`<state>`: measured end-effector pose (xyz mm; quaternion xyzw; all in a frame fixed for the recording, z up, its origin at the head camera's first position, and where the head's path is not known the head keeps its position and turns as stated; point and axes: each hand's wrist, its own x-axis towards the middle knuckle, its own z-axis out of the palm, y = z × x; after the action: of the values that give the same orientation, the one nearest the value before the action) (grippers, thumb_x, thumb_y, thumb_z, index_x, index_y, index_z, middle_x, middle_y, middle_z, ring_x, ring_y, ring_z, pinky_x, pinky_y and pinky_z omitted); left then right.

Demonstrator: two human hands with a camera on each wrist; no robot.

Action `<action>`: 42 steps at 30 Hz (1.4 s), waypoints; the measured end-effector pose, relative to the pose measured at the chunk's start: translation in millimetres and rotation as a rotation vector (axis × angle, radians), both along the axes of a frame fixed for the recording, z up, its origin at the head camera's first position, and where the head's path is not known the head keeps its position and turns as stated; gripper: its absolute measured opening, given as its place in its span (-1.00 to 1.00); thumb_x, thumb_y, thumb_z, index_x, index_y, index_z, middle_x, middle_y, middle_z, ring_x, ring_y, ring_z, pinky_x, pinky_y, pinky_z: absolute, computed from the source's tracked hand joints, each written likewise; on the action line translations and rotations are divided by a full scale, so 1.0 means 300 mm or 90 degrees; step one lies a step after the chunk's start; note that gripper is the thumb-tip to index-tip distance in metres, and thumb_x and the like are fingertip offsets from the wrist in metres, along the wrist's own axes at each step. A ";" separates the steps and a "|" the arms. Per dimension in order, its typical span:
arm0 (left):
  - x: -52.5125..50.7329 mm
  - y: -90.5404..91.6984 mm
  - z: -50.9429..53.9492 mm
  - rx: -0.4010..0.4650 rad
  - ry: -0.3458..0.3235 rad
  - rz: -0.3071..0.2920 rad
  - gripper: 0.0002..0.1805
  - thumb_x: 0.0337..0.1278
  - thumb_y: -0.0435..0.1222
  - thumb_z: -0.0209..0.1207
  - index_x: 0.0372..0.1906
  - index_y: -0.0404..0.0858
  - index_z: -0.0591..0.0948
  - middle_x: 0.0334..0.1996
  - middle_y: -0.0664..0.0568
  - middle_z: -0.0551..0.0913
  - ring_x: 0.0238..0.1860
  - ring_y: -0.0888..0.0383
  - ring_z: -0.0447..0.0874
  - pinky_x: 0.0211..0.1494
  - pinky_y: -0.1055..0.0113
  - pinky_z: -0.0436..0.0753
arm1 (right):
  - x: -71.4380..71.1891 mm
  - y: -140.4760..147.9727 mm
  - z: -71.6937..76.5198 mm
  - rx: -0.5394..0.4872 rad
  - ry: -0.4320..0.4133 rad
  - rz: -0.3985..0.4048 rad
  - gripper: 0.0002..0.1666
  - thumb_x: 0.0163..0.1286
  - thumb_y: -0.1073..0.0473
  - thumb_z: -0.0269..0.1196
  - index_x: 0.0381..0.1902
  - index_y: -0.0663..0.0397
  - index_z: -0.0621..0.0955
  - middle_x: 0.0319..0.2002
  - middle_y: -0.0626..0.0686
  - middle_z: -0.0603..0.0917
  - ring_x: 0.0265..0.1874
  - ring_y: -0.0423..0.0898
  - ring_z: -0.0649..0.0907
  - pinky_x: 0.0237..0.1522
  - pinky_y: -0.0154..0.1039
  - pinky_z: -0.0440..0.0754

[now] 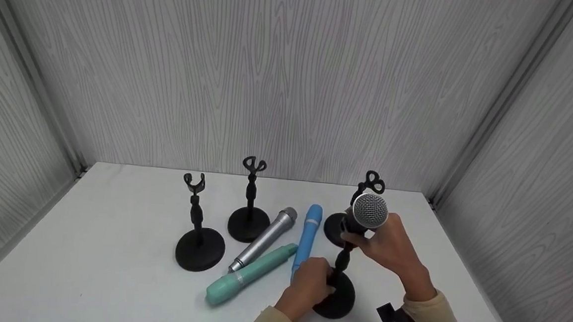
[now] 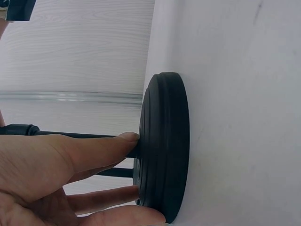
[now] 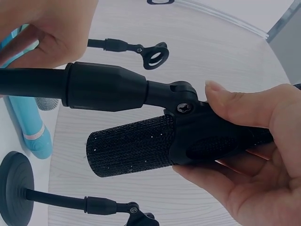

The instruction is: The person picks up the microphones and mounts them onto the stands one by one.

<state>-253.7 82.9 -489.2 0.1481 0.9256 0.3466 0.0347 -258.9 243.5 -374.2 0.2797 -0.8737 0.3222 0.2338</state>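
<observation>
A black microphone with a silver mesh head (image 1: 370,211) sits in the clip of the nearest black stand; its dark body (image 3: 131,146) passes through the clip (image 3: 207,136). My right hand (image 1: 390,244) grips microphone and clip together, thumb on one side and fingers on the other (image 3: 263,155). Down at the round base (image 1: 337,298), my left hand (image 1: 310,284) holds the stand low. In the left wrist view, the left hand (image 2: 70,174) has its thumb by the pole and fingertips on the base (image 2: 164,146).
Left of the hands lie a blue microphone (image 1: 309,232), a silver one (image 1: 267,239) and a green one (image 1: 249,274). Stands with unfilled clips are at the left (image 1: 200,249), centre back (image 1: 249,224) and behind the right hand (image 1: 334,229). A grey panel (image 1: 271,80) rises behind the white table (image 1: 110,269).
</observation>
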 end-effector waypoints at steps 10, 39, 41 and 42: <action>0.002 -0.009 0.006 0.007 0.003 -0.003 -0.82 0.00 -0.38 0.52 -0.28 -0.33 0.77 -0.42 -0.03 0.75 -0.32 0.09 0.73 -0.21 0.19 0.73 | 0.011 -0.002 -0.014 -0.029 -0.027 -0.006 -0.45 0.08 0.34 0.59 0.07 0.14 0.69 -0.02 0.02 0.81 0.02 -0.03 0.79 0.09 -0.06 0.72; 0.001 0.003 0.010 -0.024 -0.001 -0.017 -0.83 0.00 -0.34 0.53 -0.28 -0.29 0.79 -0.40 0.00 0.79 -0.27 0.10 0.76 -0.16 0.26 0.71 | 0.086 0.088 -0.029 0.028 -0.321 -0.001 -0.63 0.25 0.14 0.49 -0.04 0.21 0.72 -0.06 0.21 0.78 -0.09 0.09 0.80 -0.02 -0.11 0.78; 0.000 0.000 0.012 -0.026 0.006 -0.021 -0.84 0.01 -0.34 0.53 -0.28 -0.29 0.80 -0.39 0.00 0.81 -0.24 0.09 0.78 -0.14 0.25 0.72 | 0.079 0.076 -0.036 0.036 -0.312 0.005 -0.63 0.23 0.15 0.51 -0.05 0.20 0.72 -0.09 0.21 0.79 -0.10 0.09 0.81 -0.02 -0.04 0.78; -0.001 -0.001 0.013 -0.024 0.005 -0.019 -0.84 0.01 -0.35 0.52 -0.28 -0.29 0.80 -0.39 0.00 0.80 -0.24 0.09 0.78 -0.13 0.24 0.72 | 0.074 0.069 -0.039 0.039 -0.311 0.004 -0.63 0.21 0.15 0.52 -0.07 0.20 0.73 -0.11 0.19 0.79 -0.11 0.09 0.81 -0.01 -0.02 0.78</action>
<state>-253.9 82.5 -485.2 0.1626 0.9297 0.3281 0.0393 -236.6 264.2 -386.0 0.2031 -0.9127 0.3545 0.0060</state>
